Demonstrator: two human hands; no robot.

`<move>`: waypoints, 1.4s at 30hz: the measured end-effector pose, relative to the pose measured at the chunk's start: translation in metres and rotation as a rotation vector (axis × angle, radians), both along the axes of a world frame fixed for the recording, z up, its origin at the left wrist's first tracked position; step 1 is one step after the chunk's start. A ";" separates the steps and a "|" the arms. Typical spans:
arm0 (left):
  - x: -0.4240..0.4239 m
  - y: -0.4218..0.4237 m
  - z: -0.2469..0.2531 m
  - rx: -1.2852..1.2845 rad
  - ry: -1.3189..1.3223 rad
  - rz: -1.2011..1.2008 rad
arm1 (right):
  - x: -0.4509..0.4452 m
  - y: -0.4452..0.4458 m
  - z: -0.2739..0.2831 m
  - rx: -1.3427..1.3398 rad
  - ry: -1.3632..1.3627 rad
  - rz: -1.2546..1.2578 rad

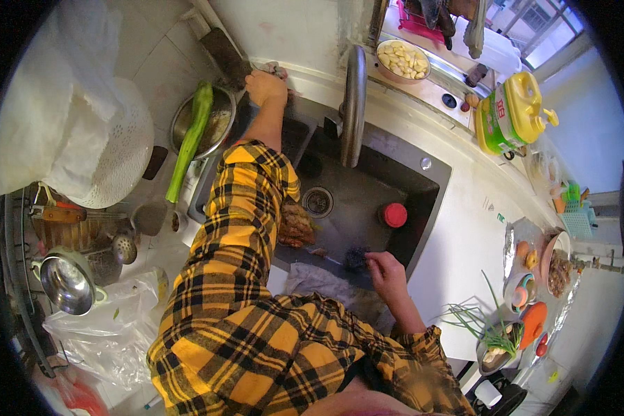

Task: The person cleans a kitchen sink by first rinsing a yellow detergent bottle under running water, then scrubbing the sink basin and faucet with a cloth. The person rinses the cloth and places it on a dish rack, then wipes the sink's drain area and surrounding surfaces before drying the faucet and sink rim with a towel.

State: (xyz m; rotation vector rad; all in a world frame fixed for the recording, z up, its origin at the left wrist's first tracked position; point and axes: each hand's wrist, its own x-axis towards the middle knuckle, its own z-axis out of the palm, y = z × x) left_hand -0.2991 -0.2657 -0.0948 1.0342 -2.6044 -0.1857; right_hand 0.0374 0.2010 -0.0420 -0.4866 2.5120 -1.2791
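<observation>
My left hand (267, 88) reaches over the sink's far left corner, fingers curled beside a crumpled greyish cloth (274, 68). The fingertips are hidden, so I cannot tell whether it grips the cloth. Low over the near side of the dark sink (353, 203), my right hand (387, 275) has thumb and forefinger pinched on a dark, blurred item (356, 258). Inside the basin lie a brown, lumpy food piece (295, 226), partly covered by my left sleeve, and a red-lidded container (394, 215). A wet grey cloth (317, 278) hangs at the front edge.
A metal faucet (354, 104) arches over the basin. Left stands a steel bowl (223, 127) with a long green stalk (191, 140) across it. Behind are a bowl of peeled garlic cloves (403, 60) and a yellow pump jug (509, 114). Scallions (502, 338) lie right.
</observation>
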 end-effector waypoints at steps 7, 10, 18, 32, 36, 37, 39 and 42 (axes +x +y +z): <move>0.013 0.068 0.030 0.258 -0.064 -0.326 | -0.009 0.007 -0.006 -0.027 0.008 0.021; 0.013 0.112 0.005 0.178 0.027 -0.665 | -0.012 -0.004 -0.007 -0.045 0.007 0.041; -0.037 0.011 -0.037 1.109 0.917 0.357 | -0.018 -0.009 0.005 -0.022 0.001 0.092; -0.014 0.088 0.036 0.240 0.213 -0.168 | -0.003 0.006 -0.013 0.002 -0.011 0.008; 0.008 0.121 0.036 0.215 0.125 -0.357 | -0.012 -0.003 -0.009 0.021 0.013 0.081; 0.012 0.122 0.040 0.174 0.083 -0.398 | -0.015 -0.005 -0.011 0.013 0.018 0.086; 0.018 0.119 0.047 0.091 -0.002 -0.471 | -0.019 -0.010 -0.016 -0.002 0.028 0.104; 0.011 0.096 0.030 -0.054 0.069 -0.265 | -0.022 -0.013 -0.014 0.002 0.009 0.081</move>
